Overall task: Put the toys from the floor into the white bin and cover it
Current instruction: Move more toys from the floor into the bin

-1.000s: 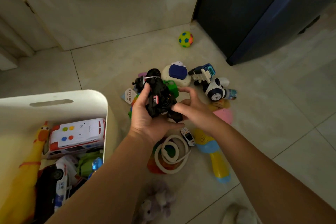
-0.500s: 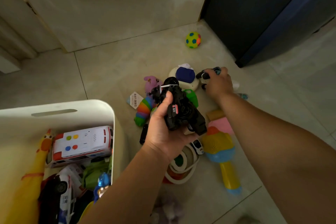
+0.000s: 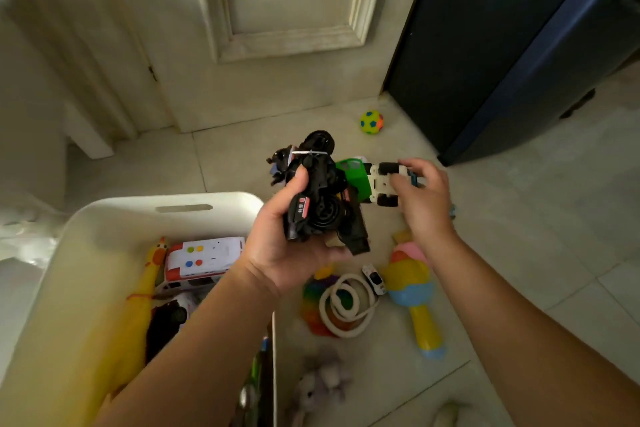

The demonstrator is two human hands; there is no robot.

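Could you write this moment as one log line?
left hand: holds black toy vehicle | right hand: holds white wheeled toy | white bin: uncovered, partly filled | floor: more toys

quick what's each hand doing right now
Left hand: closed, holding the black toy motorbike.
Right hand: closed, holding the white toy car.

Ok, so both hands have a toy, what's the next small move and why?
Probably swing both hands left over the bin and let go. The left hand grips the black motorbike, the right hand holds the white car, and the open bin stands right beside the left hand, with room above its toys.
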